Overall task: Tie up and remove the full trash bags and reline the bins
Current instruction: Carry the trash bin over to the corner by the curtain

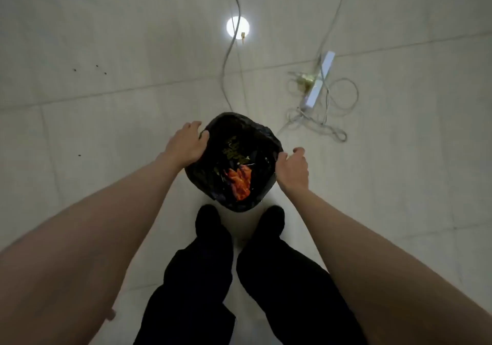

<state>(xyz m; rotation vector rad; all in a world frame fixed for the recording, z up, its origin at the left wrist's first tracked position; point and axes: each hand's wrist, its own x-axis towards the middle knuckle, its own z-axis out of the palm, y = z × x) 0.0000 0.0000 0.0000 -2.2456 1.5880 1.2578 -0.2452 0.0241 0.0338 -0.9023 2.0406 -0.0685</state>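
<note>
A small bin lined with a black trash bag [255, 131] stands on the tiled floor just in front of my feet. Inside it lie an orange wrapper [241, 182] and dark packaging with yellow print. My left hand [186, 145] rests on the bag's left rim, fingers curled over the edge. On the right rim my right hand [292, 169] pinches the bag's edge. The bin itself is hidden under the bag.
A white power strip [319, 78] with tangled grey cables lies on the floor to the far right. One cable [226, 78] runs from the top of the view down toward the bin. A bright round light reflection [237, 27] shows on the tiles ahead.
</note>
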